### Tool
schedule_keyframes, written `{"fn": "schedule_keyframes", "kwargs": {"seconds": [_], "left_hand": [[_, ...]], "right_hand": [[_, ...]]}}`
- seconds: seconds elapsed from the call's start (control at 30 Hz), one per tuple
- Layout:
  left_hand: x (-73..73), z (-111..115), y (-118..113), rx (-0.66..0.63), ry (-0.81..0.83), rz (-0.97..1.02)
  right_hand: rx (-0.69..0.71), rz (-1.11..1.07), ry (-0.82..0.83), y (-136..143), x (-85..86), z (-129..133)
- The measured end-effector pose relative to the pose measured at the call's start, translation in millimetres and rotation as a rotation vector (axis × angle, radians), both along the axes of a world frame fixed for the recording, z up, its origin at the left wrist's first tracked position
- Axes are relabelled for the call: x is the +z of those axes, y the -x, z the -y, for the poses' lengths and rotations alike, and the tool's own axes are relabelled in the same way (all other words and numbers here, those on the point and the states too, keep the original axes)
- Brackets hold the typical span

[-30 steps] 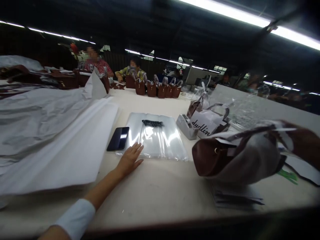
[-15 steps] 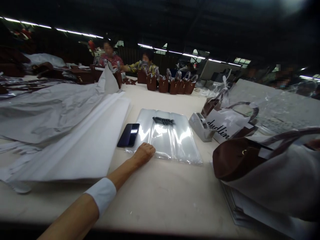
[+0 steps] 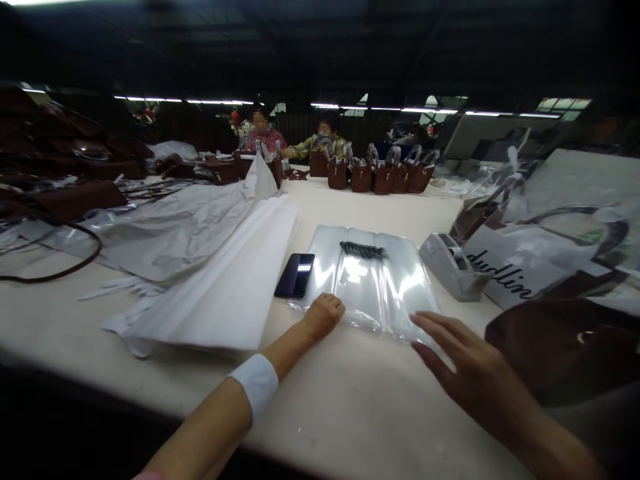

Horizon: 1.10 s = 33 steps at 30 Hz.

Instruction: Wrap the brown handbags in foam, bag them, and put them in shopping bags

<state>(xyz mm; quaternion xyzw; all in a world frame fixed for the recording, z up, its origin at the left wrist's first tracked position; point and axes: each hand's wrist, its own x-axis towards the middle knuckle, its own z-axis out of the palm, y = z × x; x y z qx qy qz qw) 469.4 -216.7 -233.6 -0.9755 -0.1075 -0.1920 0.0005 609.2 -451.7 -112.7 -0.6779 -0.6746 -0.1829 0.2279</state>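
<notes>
A stack of clear plastic bags (image 3: 365, 293) lies flat on the table, shiny with reflected light. My left hand (image 3: 324, 316) has its fingers curled together at the near left edge of the stack, closed on that edge. Over the near right corner, my right hand (image 3: 467, 357) is held with thumb and fingers apart and nothing in it. A dark twisted bundle of small strips (image 3: 363, 250) rests on top of the plastic. Beside its left edge is a black phone (image 3: 295, 275), and to the right stands a grey tape dispenser (image 3: 450, 267).
White sheets (image 3: 225, 287) cover the left of the table (image 3: 345, 407). Brown handbags (image 3: 385, 177) line the far side, where two people sit. At right are a brown handbag (image 3: 540, 340) and a white lettered cloth bag (image 3: 520, 263). Brown pieces (image 3: 75, 200) pile up far left.
My right hand has come into view from the right, near the plastic bags. My left hand stays at their edge. The view has turned left and levelled.
</notes>
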Motion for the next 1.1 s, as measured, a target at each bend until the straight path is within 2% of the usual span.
{"fn": "schedule_keyframes", "kwargs": {"seconds": [0.1, 0.2, 0.3, 0.4, 0.47, 0.57, 0.7, 0.8, 0.97, 1.03, 1.1], "left_hand": [[4.4, 4.1, 1.2, 0.069, 0.027, 0.056], [11.1, 7.1, 7.6, 0.12, 0.06, 0.105], [16.6, 0.5, 15.0, 0.268, 0.079, 0.186], [16.4, -17.8, 18.6, 0.553, 0.1, 0.289], [12.6, -31.7, 18.5, 0.7, 0.125, 0.323], [5.3, -46.5, 15.3, 0.812, 0.165, 0.348], [1.4, -54.4, 7.2, 0.872, 0.223, 0.394], [5.5, -56.4, 5.6, 0.869, 0.287, 0.435], [16.9, -40.8, 29.5, 0.799, 0.429, 0.518], [17.1, -26.6, 44.4, 0.789, 0.534, 0.55], [14.3, -13.9, 56.4, 0.835, 0.686, 0.586]], "right_hand": [[0.007, -0.049, 0.166, 4.6, -42.7, -56.4], [-0.012, -0.093, 0.263, 3.7, -81.5, -97.2], [-0.007, -0.106, 0.307, 2.5, -109.6, -114.8], [-0.03, -0.114, 0.321, 4.2, -125.0, -117.2], [-0.044, -0.119, 0.319, 5.3, -129.2, -116.5], [-0.036, -0.119, 0.318, 4.4, -130.1, -116.6], [-0.008, -0.112, 0.318, 0.5, -127.7, -117.4], [0.007, -0.102, 0.313, -0.5, -125.7, -117.2], [0.006, -0.096, 0.283, 4.1, -123.5, -117.6], [-0.021, -0.1, 0.264, 5.4, -122.7, -116.2], [-0.049, -0.101, 0.255, 4.9, -122.0, -112.3]]}}
